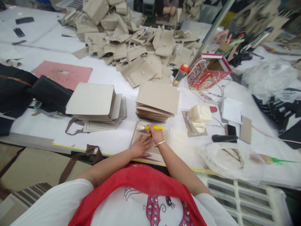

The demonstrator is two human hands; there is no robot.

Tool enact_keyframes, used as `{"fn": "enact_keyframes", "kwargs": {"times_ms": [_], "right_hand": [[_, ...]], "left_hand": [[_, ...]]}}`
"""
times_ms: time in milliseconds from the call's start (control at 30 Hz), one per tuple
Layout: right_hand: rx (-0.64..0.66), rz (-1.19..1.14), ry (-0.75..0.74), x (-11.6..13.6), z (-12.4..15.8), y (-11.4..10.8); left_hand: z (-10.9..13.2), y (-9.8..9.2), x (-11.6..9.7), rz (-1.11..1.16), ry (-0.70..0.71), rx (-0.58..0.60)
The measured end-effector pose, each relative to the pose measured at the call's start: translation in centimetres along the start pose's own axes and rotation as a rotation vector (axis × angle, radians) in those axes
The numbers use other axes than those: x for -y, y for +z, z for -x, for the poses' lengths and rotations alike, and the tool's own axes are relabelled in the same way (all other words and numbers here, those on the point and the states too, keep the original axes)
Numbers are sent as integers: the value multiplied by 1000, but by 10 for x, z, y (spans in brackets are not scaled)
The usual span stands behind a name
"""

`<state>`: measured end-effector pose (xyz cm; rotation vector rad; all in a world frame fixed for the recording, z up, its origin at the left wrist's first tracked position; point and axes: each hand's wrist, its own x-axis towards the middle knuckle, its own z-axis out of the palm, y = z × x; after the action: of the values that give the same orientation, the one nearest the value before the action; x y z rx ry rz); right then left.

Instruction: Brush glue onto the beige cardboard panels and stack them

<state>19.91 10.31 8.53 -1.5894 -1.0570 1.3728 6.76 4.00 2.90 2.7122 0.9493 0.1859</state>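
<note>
On the far left of the white bench (103, 141), a black bag (50, 93) lies beside a pink board (62, 74). Right of them sits a tall card stack (90, 102), squared on top of looser beige panels, and a brown strap (92, 153) hangs over the bench edge just below it.

Your left hand (141, 146) lies flat with its fingers spread, pressing on a beige panel (150, 142) at the bench's front edge; it grips nothing. Your right hand (155, 134) is closed around a yellow pen (154, 127), holding it level across the panel's upper part. The two hands are close together, almost touching at the fingers.

Beyond the panel stands a second stack (156, 102) of beige card. Behind both stacks spreads a big heap of beige flaps (141, 47), with a person (169, 9) seated at the far end. To the right are an orange-capped bottle (180, 74) and a red printed box (207, 72). Nearer you, a cream block (199, 117) rests on a scrap of card, then a phone (231, 130) lies near a plastic bag (230, 160). A white rack (242, 197) shows below the bench's right edge.
</note>
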Motion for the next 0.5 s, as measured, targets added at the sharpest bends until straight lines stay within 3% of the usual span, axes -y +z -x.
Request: {"fn": "enact_keyframes", "kwargs": {"times_ms": [67,133,333,500], "right_hand": [[-54,1,54,-10,-11,9],[-123,16,79,-19,-15,-5],[-317,14,130,-30,12,-102],[-442,-16,92,-23,39,-158]], "left_hand": [[-1,0,-1,9,-13,2],[-2,0,-1,11,-22,5],[-2,3,-2,1,-31,14],[-5,3,-6,-22,-46,18]]}}
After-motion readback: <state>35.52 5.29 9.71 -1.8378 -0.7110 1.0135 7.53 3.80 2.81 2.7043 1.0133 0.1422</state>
